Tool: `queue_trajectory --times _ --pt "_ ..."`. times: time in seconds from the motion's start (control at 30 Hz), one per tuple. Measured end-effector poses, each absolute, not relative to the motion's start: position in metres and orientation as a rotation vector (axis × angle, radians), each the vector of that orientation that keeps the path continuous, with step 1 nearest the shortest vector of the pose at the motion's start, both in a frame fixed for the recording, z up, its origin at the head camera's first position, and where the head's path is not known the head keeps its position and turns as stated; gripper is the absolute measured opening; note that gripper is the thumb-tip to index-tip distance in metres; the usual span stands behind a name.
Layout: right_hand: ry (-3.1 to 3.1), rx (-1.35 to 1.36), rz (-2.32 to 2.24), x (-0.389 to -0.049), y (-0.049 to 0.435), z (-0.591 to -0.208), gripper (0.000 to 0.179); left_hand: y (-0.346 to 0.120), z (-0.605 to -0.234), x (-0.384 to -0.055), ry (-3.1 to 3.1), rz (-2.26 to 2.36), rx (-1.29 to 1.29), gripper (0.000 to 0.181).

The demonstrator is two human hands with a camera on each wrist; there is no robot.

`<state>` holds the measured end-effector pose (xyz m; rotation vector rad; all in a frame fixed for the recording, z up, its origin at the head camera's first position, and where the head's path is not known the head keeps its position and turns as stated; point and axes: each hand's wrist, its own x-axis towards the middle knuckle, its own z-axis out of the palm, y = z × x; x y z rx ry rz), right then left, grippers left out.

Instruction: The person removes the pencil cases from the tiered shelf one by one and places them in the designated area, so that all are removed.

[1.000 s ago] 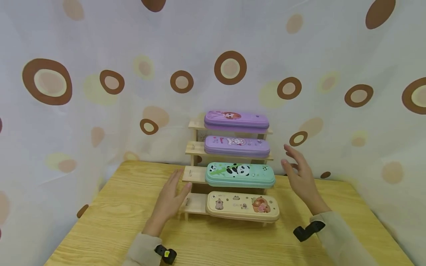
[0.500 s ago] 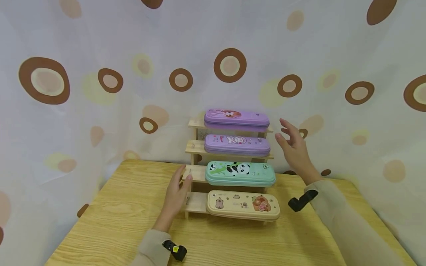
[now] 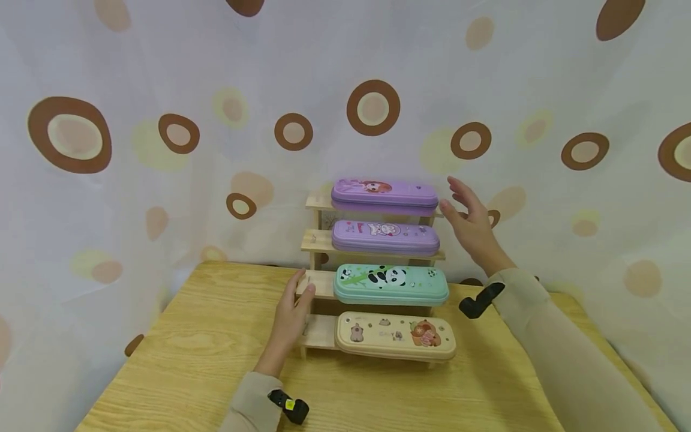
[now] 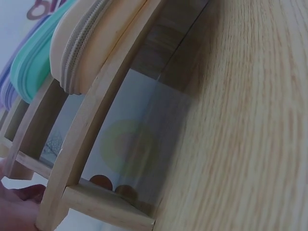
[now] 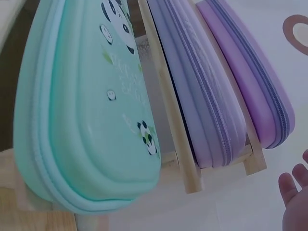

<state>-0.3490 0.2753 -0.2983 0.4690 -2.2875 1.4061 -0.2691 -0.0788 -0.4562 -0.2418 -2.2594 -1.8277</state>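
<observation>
Four-tier wooden display rack [image 3: 318,333] carries pencil cases, one on each step. Its top step bears a purple pencil case [image 3: 384,197] with a girl picture; below it lies a lilac pencil case [image 3: 385,238] with a rabbit. A mint-green panda pencil case [image 3: 391,284] and, lowest, a cream pencil case [image 3: 396,336] follow. My left hand [image 3: 288,315] is at the rack's left end, fingers extended, thumb overlapping the end of the mint case's step. Beside the right end of the purple case, my right hand [image 3: 472,228] is raised, fingers slightly bent and holding nothing.
The rack stands on a wood-grain table [image 3: 205,348], near its back edge. Behind it hangs a white curtain [image 3: 345,48] printed with brown rings and pale dots. A black camera strap [image 3: 288,407] is on the left wrist, and another black camera [image 3: 480,302] on the right.
My right hand has moved up and inward, from beside the mint case to the purple case's right end. My left hand has shifted slightly right, against the rack's left end. The cases stay put.
</observation>
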Motion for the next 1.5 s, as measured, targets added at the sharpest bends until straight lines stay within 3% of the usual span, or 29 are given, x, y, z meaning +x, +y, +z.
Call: queue_trajectory --times 0.83,1.5 --pt "-2.558 0.48 1.354 -0.383 0.262 -0.31 0.079 -0.071 -0.462 -0.279 -2.265 -1.816 -0.2 0.056" --pt "-2.485 0.395 1.238 -0.376 0.267 -0.312 0.072 -0.064 -0.469 -0.283 -2.184 -1.747 -0.2 0.048"
